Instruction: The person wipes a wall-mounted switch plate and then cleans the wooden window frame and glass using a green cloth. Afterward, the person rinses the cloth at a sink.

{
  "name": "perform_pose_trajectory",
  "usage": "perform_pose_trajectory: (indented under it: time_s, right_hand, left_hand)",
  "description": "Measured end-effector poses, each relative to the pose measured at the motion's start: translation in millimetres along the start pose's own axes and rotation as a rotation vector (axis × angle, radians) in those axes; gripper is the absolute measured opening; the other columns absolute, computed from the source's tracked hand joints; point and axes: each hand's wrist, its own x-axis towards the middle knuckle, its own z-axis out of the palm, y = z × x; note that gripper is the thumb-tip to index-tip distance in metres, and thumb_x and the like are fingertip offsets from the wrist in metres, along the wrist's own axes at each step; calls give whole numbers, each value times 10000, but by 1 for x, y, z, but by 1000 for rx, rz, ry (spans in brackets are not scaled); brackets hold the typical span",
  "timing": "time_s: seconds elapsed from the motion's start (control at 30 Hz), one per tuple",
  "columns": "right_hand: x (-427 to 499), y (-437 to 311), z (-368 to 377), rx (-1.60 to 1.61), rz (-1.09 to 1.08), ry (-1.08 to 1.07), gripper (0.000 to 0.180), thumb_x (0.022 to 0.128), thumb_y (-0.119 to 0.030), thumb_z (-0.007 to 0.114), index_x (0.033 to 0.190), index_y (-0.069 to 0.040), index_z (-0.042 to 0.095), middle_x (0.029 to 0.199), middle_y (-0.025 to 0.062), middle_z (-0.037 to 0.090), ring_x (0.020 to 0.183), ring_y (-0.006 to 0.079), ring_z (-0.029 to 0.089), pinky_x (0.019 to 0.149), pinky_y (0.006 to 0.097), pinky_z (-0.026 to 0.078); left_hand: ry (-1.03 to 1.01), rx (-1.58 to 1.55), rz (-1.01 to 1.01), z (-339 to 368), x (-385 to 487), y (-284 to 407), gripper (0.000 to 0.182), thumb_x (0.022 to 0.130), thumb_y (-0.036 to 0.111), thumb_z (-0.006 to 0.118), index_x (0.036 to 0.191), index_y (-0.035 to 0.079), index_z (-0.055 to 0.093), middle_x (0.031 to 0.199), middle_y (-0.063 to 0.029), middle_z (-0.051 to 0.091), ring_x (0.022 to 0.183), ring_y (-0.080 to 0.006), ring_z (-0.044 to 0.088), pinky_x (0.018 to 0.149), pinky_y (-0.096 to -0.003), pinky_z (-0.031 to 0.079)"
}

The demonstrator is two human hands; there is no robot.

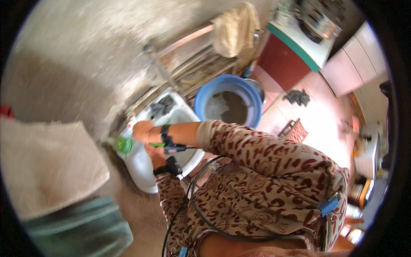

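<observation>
Both my hands are over a white washbasin. My right hand is at the wall-side rim, beside a small part with a red mark. My left hand is just below it, near a thin green object that shows between my wrists. The fingers of both hands are blurred or hidden, so their hold cannot be made out. A green plastic container or lid stands on the rim to the left. A dark grey crumpled cloth or glove lies at the basin's far end.
A blue plastic tub of murky, foamy water stands beyond the basin. Behind it are wooden boards and a hanging beige cloth. A white counter is at the upper right. A black cable crosses before my body.
</observation>
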Motion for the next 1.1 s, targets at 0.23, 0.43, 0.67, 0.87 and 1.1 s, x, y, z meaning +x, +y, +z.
perform_pose_trajectory:
  time_s: [0.23, 0.43, 0.67, 0.87, 1.1]
  right_hand:
    - [8, -5, -8, -244, -106, 24, 175, 660, -160, 668, 822, -119, 718, 870, 75, 684, 838, 260, 652, 644, 387, 517]
    - [23, 1, -14, -428, -262, -29, 184, 713, -169, 643, 878, -118, 707, 916, 63, 672, 847, 257, 639, 621, 400, 514]
    - [21, 3, -30, -410, -286, -80, 206, 767, -243, 602, 890, -110, 700, 916, 83, 665, 829, 284, 632, 631, 427, 502]
    - [-3, 31, -20, 84, -163, 303, 412, 821, -425, 509, 817, -49, 676, 832, 147, 646, 783, 353, 614, 633, 460, 492]
    - [-12, 75, 15, 319, 76, 67, 491, 898, -427, 420, 1038, 16, 579, 961, 193, 599, 822, 349, 578, 786, 437, 461]
  left_hand:
    - [-150, -378, -18, -10, -11, 38, 472, 659, 76, 754, 1094, 45, 573, 1001, -59, 620, 802, -169, 603, 652, -337, 512]
    - [-59, -16, 259, -8, -21, 57, 432, 687, 64, 731, 1083, 30, 560, 946, -58, 618, 777, -148, 587, 621, -312, 505]
    - [-101, -578, 57, -4, -5, 49, 309, 816, 94, 591, 1112, 20, 541, 1037, -115, 582, 872, -207, 580, 709, -342, 512]
    - [-233, -914, -44, -3, -9, 60, 456, 913, 372, 418, 1194, 19, 483, 1174, -118, 532, 1072, -271, 523, 906, -436, 435]
    - [-443, -31, 316, 0, -3, 74, 367, 906, 365, 416, 1080, 62, 529, 1034, -109, 561, 954, -251, 552, 816, -369, 451]
